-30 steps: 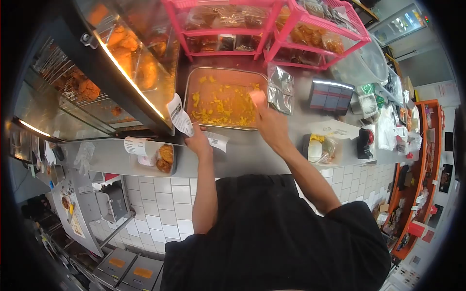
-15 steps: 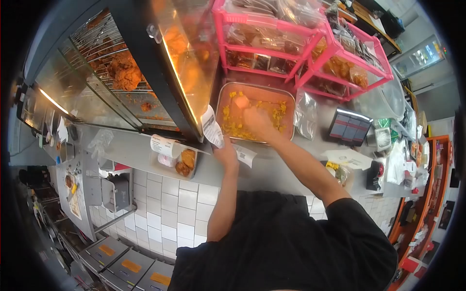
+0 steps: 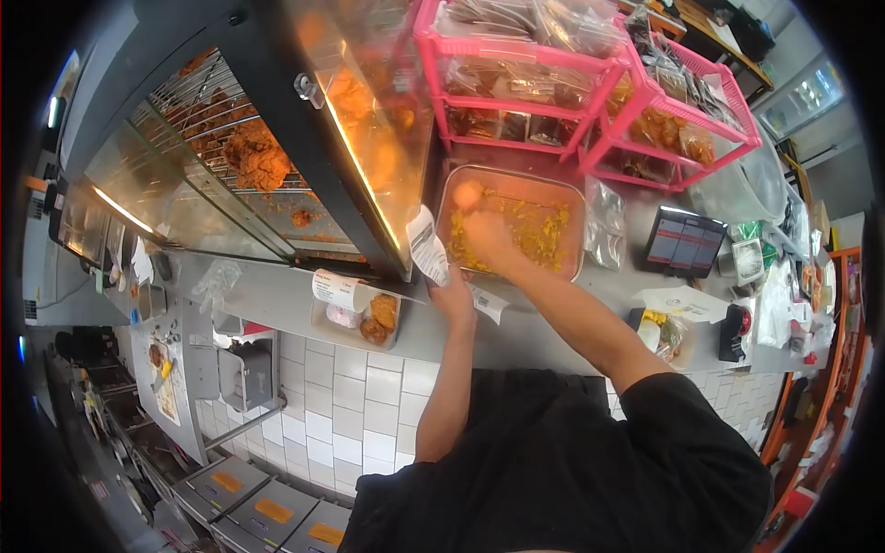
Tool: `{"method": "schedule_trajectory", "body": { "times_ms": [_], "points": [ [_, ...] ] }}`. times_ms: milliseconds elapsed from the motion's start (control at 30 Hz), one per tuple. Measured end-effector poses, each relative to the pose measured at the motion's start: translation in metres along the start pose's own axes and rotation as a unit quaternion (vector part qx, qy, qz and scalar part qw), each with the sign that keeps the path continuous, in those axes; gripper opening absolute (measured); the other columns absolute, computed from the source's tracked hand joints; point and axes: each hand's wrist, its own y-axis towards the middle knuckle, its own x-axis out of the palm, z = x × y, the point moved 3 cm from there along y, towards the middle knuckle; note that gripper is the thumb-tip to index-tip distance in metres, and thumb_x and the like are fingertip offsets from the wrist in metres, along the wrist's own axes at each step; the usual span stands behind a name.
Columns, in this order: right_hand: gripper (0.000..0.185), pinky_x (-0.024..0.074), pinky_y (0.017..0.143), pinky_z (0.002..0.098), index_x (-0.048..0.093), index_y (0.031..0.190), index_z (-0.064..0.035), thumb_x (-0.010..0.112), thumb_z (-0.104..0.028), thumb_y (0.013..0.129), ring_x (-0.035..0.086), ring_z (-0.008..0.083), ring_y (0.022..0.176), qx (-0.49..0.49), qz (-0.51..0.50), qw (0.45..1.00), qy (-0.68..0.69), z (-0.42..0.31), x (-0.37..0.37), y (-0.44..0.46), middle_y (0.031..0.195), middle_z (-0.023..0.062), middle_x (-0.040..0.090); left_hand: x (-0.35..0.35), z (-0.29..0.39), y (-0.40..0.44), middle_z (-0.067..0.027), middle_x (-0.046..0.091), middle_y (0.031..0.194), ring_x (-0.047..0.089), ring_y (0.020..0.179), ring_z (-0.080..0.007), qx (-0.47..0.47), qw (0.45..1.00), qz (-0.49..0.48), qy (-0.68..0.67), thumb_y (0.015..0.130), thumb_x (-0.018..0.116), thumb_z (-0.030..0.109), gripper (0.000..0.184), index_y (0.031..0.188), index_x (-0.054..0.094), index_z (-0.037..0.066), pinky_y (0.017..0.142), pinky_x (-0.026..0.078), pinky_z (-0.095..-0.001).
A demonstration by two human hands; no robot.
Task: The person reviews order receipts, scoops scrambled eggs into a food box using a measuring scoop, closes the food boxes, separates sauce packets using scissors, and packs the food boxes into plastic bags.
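My left hand [image 3: 454, 300] is closed on a long printed paper slip [image 3: 427, 249], whose lower end [image 3: 488, 304] hangs out on the right side of the hand. My right hand [image 3: 487, 237] is over a shallow metal-rimmed tray [image 3: 582, 230] with scattered yellow bits [image 3: 539, 235] in it. Its fingers look curled, though motion blurs them. A rounded orange item [image 3: 468, 194] shows just beyond those fingers; whether it is food or the end of a tool I cannot make out. Left of my left hand, an open box [image 3: 392, 343] holds fried pieces [image 3: 381, 316] and bears a printed slip [image 3: 334, 290].
A lit glass warming cabinet [image 3: 318, 138] with fried chicken [image 3: 256, 155] stands on the left. Pink racks [image 3: 525, 101] of bagged goods stand behind the tray. To the right are a tablet [image 3: 682, 241], a foil pouch [image 3: 604, 221] and an open food box [image 3: 682, 304].
The view has shifted, so the scene sits further right. Within the tray, my right hand and the orange item have moved left together. My left hand keeps hold of the slip.
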Motion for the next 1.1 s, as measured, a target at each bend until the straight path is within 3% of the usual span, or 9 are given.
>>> {"method": "schedule_trajectory", "body": {
  "times_ms": [67,200,300,467,567,700,900,1000,1100],
  "points": [
    [0.012,0.056,0.055,0.0405,0.072,0.074,-0.0066,0.063,-0.012,0.078,0.071,0.0274,0.065,-0.155,-0.042,0.982,-0.104,0.001,0.02,-0.014,0.07,0.0147,0.07,0.002,0.003,0.003,-0.0108,0.061,0.091,0.059,0.067,-0.0156,0.006,1.0,0.011,-0.02,0.087,0.056,-0.001,0.036,0.122,0.048,-0.004,0.063,0.054,-0.0322],
    [0.011,0.0556,0.056,0.0393,0.072,0.073,-0.0062,0.063,-0.012,0.077,0.071,0.0265,0.065,-0.21,-0.058,0.97,-0.107,-0.004,-0.023,-0.023,0.07,0.0139,0.07,-0.001,0.014,-0.002,-0.0088,0.06,0.084,0.059,0.066,-0.0156,-0.026,1.0,0.002,-0.015,0.087,0.057,0.0,0.035,0.121,0.049,-0.003,0.062,0.053,-0.0322],
    [0.011,0.0551,0.056,0.0382,0.071,0.073,-0.0063,0.063,-0.013,0.077,0.071,0.0264,0.065,-0.075,-0.031,0.993,-0.087,0.017,-0.008,-0.006,0.07,0.013,0.07,0.003,0.01,-0.005,-0.0082,0.06,0.082,0.059,0.065,-0.0154,-0.027,0.999,-0.007,-0.018,0.088,0.057,-0.001,0.033,0.12,0.049,-0.003,0.062,0.053,-0.0322],
    [0.012,0.0551,0.057,0.0391,0.071,0.076,-0.0059,0.064,-0.016,0.078,0.07,0.0277,0.064,-0.285,-0.096,0.952,-0.06,0.009,-0.027,-0.038,0.072,0.0131,0.07,-0.005,0.005,0.002,-0.0075,0.06,0.078,0.059,0.064,-0.0153,-0.029,0.999,0.008,-0.025,0.088,0.058,0.0,0.03,0.117,0.05,-0.003,0.063,0.052,-0.0316],
    [0.015,0.0554,0.058,0.04,0.07,0.08,-0.0043,0.062,-0.017,0.08,0.07,0.0279,0.066,-0.22,0.013,0.974,-0.045,0.021,-0.029,-0.023,0.075,0.0143,0.069,-0.003,0.002,0.005,-0.0071,0.06,0.077,0.059,0.064,-0.0157,-0.046,0.998,-0.009,-0.041,0.087,0.058,0.0,0.031,0.117,0.051,-0.003,0.062,0.051,-0.0315],
    [0.023,0.0532,0.061,0.0449,0.071,0.088,-0.0075,0.06,-0.027,0.085,0.068,0.0317,0.067,-0.092,0.015,0.996,-0.01,0.04,0.013,0.003,0.076,0.0123,0.069,0.001,0.004,0.004,-0.0061,0.059,0.075,0.06,0.064,-0.0162,-0.05,0.998,-0.026,-0.017,0.086,0.058,0.0,0.029,0.114,0.052,-0.003,0.063,0.05,-0.0316],
    [0.013,0.056,0.057,0.0409,0.07,0.081,-0.0045,0.061,-0.015,0.079,0.071,0.0274,0.07,-0.286,-0.059,0.95,-0.115,0.016,-0.003,-0.037,0.078,0.0142,0.068,-0.004,0.009,0.006,-0.0066,0.06,0.076,0.061,0.068,-0.0166,-0.059,0.998,-0.012,0.001,0.085,0.06,0.003,0.026,0.11,0.054,-0.003,0.064,0.051,-0.0324],
    [0.014,0.0561,0.057,0.04,0.07,0.08,-0.0057,0.06,-0.015,0.081,0.071,0.0265,0.069,-0.189,-0.001,0.979,-0.071,0.016,-0.015,-0.019,0.075,0.0129,0.068,0.002,0.012,0.002,-0.0078,0.061,0.079,0.062,0.069,-0.0167,-0.048,0.999,-0.025,0.007,0.086,0.061,0.005,0.027,0.11,0.054,-0.005,0.064,0.051,-0.0327],
    [0.024,0.052,0.055,0.041,0.071,0.084,-0.0091,0.064,-0.032,0.083,0.067,0.0291,0.065,-0.093,-0.006,0.995,-0.046,0.03,0.012,-0.004,0.071,0.0109,0.067,0.0,0.015,0.002,-0.0088,0.062,0.082,0.062,0.069,-0.0165,-0.057,0.998,-0.037,0.013,0.087,0.061,0.006,0.028,0.111,0.052,-0.006,0.065,0.052,-0.0323]
  ]
}}
